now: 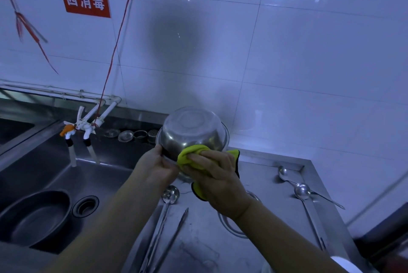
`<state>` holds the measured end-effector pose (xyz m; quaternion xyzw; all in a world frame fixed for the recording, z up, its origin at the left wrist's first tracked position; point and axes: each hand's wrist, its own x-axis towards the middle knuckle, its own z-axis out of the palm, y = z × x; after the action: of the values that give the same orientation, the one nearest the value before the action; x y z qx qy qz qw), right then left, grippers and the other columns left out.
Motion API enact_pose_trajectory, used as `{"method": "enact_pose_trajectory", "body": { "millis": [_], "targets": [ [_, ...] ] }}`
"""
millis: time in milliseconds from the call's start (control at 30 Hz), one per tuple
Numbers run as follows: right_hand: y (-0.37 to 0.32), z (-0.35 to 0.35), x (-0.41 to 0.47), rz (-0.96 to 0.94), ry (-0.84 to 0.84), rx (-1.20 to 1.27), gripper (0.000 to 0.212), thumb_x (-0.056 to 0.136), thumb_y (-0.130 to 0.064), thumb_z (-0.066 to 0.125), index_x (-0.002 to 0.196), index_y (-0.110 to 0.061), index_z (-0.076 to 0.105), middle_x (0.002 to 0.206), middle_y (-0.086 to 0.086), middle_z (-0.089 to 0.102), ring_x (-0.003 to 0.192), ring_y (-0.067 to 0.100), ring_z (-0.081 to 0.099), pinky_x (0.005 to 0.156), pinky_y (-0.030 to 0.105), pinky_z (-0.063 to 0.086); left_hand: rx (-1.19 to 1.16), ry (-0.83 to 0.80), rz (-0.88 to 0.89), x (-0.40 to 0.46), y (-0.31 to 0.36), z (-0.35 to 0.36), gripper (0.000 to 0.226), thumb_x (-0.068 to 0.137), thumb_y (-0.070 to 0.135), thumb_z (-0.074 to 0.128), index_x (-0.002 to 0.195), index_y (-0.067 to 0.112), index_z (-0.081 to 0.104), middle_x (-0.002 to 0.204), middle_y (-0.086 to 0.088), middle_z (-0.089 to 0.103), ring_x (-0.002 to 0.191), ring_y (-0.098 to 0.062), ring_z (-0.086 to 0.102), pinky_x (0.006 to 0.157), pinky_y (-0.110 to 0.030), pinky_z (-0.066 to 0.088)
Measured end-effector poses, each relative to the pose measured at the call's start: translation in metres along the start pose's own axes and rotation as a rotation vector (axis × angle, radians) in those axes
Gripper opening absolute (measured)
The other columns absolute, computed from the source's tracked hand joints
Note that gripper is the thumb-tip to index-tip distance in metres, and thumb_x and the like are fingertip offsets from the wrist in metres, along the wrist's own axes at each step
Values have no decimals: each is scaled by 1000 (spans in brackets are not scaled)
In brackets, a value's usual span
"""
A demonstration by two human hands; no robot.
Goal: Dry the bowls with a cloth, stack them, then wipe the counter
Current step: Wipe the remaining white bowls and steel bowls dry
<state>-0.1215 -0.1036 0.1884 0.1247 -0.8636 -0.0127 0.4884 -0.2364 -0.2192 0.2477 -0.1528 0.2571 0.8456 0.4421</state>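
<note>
I hold a stainless steel bowl (192, 130) in the air above the bench's rear left edge, its base turned toward the tiled wall. My left hand (157, 165) pinches the bowl's rim, fingers closed on it. My right hand (217, 176) presses a yellow cloth (194, 155) against the bowl's outer wall, fingers curled over the cloth. In the sink (66, 175), at its front left corner, sits a dark basin (35, 217); I cannot tell its contents. Ladles (170, 194) and spoons (302, 191) lie on the bench (260, 175).
</note>
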Motion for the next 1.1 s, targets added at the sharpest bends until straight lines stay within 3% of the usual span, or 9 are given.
{"method": "enact_pose_trajectory", "body": {
  "millis": [267, 367, 533, 633, 700, 833, 900, 1000, 1100],
  "targets": [
    [12, -14, 0, 398, 216, 350, 25, 93, -8, 43, 114, -15, 54, 127, 6, 49, 115, 29, 48, 96, 46, 42, 108, -38, 104, -13, 4, -14, 41, 103, 27, 29, 119, 3, 57, 127, -21, 57, 116, -33, 54, 100, -45, 41],
    [11, -21, 10, 754, 176, 529, 40, 87, -8, 41, 114, -34, 53, 126, -8, 48, 121, 20, 44, 104, 35, 37, 327, -36, 317, -14, 2, -15, 37, 102, 26, 34, 120, 4, 58, 118, -14, 63, 112, -27, 57, 101, -43, 43],
    [21, -29, 29, 1052, 139, 835, 43, 81, -16, 42, 104, -45, 62, 111, -10, 60, 108, 13, 54, 90, 30, 45, 686, -88, 663, -25, -2, -10, 45, 95, 19, 43, 55, 27, 63, 59, 9, 61, 62, -8, 59, 58, -27, 46],
    [24, -33, 41, 1034, 144, 813, 36, 87, -15, 45, 105, -39, 66, 107, -19, 62, 107, 4, 55, 88, 18, 44, 1021, -179, 844, -26, -7, -15, 41, 98, 22, 40, 59, 20, 54, 58, 7, 48, 57, -7, 46, 55, -25, 38],
    [24, -33, 42, 944, 73, 665, 38, 89, -12, 43, 119, -27, 62, 118, -12, 59, 116, 9, 49, 97, 24, 39, 1228, -188, 976, -26, -9, -20, 39, 99, 23, 39, 61, 16, 45, 58, 4, 43, 55, -11, 40, 56, -30, 35],
    [25, -43, 48, 841, 99, 502, 38, 88, -9, 42, 121, -22, 58, 119, -17, 53, 118, 14, 46, 99, 19, 36, 1837, -31, 1324, -34, -3, -13, 35, 97, 33, 36, 62, 27, 36, 52, 7, 39, 50, -13, 39, 49, -28, 25],
    [26, -51, 57, 775, 99, 468, 42, 86, -9, 42, 122, -26, 53, 121, -21, 49, 119, 12, 42, 97, 10, 31, 2175, 1, 1540, -39, -1, -11, 29, 88, 29, 57, 62, 24, 44, 48, 8, 42, 43, -14, 43, 44, -22, 19],
    [22, -56, 65, 538, -224, 337, 44, 90, -19, 45, 133, -17, 51, 132, -2, 50, 122, 15, 36, 104, 18, 25, 2394, -216, 1752, -42, -4, -11, 32, 51, 16, 87, 53, 16, 55, 43, 4, 50, 33, -14, 45, 40, -15, 20],
    [22, -52, 57, 285, -574, 176, 48, 92, -38, 51, 135, -18, 51, 134, 4, 52, 120, 22, 41, 103, 38, 33, 2412, -478, 1916, -38, 1, -14, 19, 49, 14, 75, 56, 18, 58, 47, 4, 53, 36, -11, 44, 50, -16, 23]
  ]
}}
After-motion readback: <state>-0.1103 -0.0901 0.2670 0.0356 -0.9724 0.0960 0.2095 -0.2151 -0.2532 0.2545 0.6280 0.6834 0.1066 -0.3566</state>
